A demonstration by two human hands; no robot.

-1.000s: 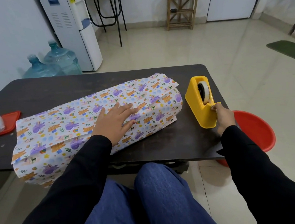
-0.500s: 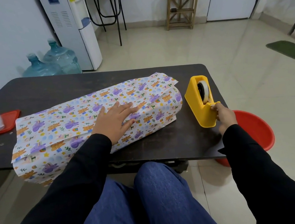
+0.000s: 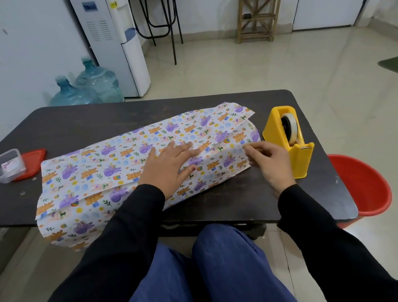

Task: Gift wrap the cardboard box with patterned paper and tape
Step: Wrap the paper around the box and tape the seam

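Left hand (image 3: 167,169) lies flat, fingers spread, pressing down on the patterned paper (image 3: 104,167). Right hand (image 3: 270,164) is over the paper's right end, fingertips pinched together. Holding anything? Can't tell.

Fully hidden under patterned paper (image 3: 99,168): cardboard box. Whether right grip (image 3: 271,164) pinches tape strip: too small to tell.

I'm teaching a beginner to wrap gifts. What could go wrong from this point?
Only the flat left hand pins the overlapped patterned paper; lifting it before the seam is taped may let it spring open. The parcel overhangs the table edge at its left end; pressing there could tip it. The right hand is pinched by the seam; any clear strip it holds cannot be seen and might land crooked.
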